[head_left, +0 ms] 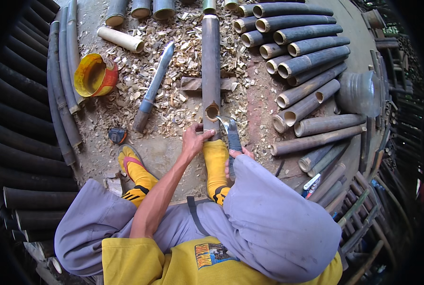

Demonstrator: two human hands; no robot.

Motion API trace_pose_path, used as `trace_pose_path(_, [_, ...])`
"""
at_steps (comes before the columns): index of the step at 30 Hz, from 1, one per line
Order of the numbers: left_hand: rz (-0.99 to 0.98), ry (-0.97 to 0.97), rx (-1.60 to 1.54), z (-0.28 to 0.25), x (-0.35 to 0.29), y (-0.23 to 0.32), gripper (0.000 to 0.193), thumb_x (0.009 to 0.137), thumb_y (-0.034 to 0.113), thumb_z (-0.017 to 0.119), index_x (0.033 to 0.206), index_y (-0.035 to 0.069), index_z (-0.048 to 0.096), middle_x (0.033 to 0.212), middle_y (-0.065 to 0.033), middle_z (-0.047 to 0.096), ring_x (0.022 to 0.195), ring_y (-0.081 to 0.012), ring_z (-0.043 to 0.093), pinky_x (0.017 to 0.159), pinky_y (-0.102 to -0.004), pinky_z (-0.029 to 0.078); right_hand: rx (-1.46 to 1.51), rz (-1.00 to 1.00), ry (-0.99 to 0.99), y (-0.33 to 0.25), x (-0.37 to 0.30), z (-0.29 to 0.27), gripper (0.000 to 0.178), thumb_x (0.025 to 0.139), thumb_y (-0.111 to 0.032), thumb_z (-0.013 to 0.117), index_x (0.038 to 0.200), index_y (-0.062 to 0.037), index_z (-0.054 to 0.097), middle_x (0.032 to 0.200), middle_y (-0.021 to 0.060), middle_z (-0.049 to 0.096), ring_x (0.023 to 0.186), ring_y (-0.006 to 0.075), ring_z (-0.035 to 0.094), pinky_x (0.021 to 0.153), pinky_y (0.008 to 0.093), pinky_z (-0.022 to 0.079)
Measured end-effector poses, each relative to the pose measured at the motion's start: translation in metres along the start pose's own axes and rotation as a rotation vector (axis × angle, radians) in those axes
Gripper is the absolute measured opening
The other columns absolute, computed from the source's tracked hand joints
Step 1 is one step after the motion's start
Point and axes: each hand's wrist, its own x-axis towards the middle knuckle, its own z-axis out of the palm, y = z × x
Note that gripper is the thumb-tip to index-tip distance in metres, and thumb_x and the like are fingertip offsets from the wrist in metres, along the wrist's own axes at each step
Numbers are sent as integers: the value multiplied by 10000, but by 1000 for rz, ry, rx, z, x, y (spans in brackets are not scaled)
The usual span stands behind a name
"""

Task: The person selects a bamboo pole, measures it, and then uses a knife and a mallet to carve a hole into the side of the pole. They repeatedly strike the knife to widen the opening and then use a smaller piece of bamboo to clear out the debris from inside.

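Head view: tool (234, 138) could skid off the hole (212, 112) into the left hand (194, 141) or foot (215, 164), both close by; hard prying could split the tube (211, 61). Tube runs ahead of both hands, over a block (191, 84). Left pinches its near end; right (242, 154), partly hidden by the knee (273, 209), grips the tool's handle alongside.

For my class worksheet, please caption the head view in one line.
Left grip on a tube, right grip on a hooked tool by the tube's hole, chips scattered around.
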Motion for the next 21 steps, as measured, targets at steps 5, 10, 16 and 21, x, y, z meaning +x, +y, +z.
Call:
trace_pose_path(5, [-24,-8,-32,-3,-3,5,499,735,288,788,1051,-70,643,954,-166,694,858,-208,663,790,-321,517,78,-74,-84,1,13,-3,245,876,-163,612,1039,-90,444,664,139,584,477,267,597,422,421,526])
trace_pose_path(10, [-36,-32,-66,-2,-4,9,559,711,306,798,1106,-51,628,995,-195,691,902,-255,679,826,-349,525,77,-14,-44,4,19,-1,290,872,-184,638,1068,-77,453,660,130,579,481,266,604,424,419,527])
trace_pose_path(16, [-45,-28,-16,-4,-4,10,560,711,309,798,1109,-47,629,988,-191,693,901,-251,679,825,-346,524,-16,-26,35,6,11,4,312,871,-199,650,1086,-102,445,692,145,596,496,287,617,449,451,548])
trace_pose_path(21, [-36,-29,-68,-3,-5,8,515,736,285,786,1073,-74,635,965,-174,693,869,-216,669,802,-320,521,54,14,-38,8,21,1,308,876,-207,645,1090,-109,447,699,141,599,520,287,629,460,450,553])
